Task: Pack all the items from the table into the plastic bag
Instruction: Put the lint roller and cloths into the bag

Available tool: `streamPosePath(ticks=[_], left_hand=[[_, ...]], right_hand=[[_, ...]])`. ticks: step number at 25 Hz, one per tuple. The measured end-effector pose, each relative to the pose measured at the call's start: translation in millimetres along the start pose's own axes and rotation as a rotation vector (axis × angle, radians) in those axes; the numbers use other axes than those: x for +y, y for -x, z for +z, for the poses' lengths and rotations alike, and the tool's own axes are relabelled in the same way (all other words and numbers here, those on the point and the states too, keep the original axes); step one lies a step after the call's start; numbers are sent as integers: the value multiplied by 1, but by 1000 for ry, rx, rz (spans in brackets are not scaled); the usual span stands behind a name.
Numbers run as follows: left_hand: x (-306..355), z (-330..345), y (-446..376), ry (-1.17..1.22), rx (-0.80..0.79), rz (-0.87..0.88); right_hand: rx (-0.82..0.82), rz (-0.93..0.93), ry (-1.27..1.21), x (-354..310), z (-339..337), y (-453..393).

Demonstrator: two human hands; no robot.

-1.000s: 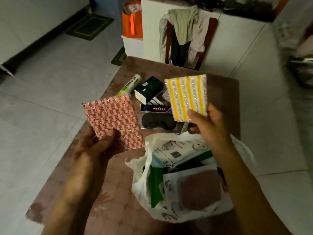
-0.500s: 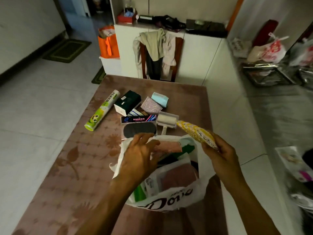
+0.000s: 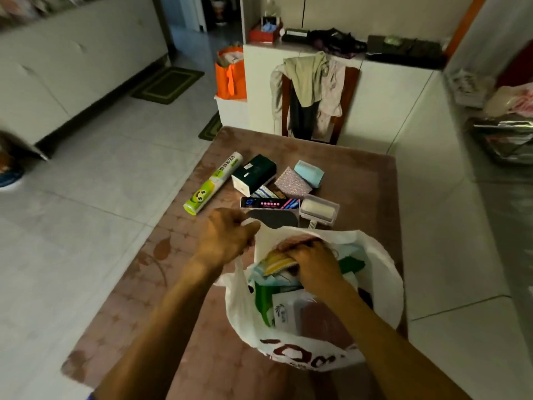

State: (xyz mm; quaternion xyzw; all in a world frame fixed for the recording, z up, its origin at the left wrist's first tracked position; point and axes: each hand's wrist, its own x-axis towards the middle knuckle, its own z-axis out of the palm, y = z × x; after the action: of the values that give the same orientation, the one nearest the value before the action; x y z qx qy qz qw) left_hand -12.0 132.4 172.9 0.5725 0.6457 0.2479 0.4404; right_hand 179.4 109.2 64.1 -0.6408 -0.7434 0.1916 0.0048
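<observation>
Your left hand (image 3: 227,241) pinching the thin crinkled rim of the white plastic bag (image 3: 383,272) on the brown patterned table (image 3: 184,284), your right hand (image 3: 313,262) closed on the yellow-striped scrubbing pad (image 3: 275,261) inside it, a green tube (image 3: 215,183) and small boxes beyond

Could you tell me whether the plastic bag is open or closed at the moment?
Open. The left hand holds the plastic bag by its rim, the mouth gapes, and the right hand is inside among packed items.

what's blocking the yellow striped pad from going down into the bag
Nothing visible blocks it. The left hand holds the plastic bag rim open, and the right hand is pressing the yellow striped pad in on top of the packets already inside.
</observation>
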Motion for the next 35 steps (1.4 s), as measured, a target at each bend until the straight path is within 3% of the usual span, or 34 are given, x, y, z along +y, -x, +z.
streamPosePath(ticks=[4,7,9,11,15,20,23,28,30,33,35], left_hand=[[-7,-8,9,-20,-220,-1],[-12,-14,-11,-51,-255,-24],[-10,-9,-21,77,-224,-57],[-17,-1,-24,279,-161,-129],[-46,16,-22,488,-104,-175],[-64,14,-19,623,-164,-149],[-60,17,-14,687,-139,-155],[-47,5,4,815,-120,-108],[-42,4,13,816,-133,-89],[-31,3,28,818,-168,-25],[-29,3,33,805,-206,1]], right_hand=[[61,-91,-93,-2,-33,9],[261,-114,-417,-4,-71,-1],[306,-105,-499,4,-79,-47],[210,-46,-390,18,-60,-114],[-204,74,72,38,20,-212],[-51,81,312,60,63,-220],[-81,105,79,52,33,-205],[321,67,-706,36,-75,-90],[208,-59,-817,18,-84,-19],[-3,-123,-353,21,-44,22],[-42,-12,-59,53,-31,11]])
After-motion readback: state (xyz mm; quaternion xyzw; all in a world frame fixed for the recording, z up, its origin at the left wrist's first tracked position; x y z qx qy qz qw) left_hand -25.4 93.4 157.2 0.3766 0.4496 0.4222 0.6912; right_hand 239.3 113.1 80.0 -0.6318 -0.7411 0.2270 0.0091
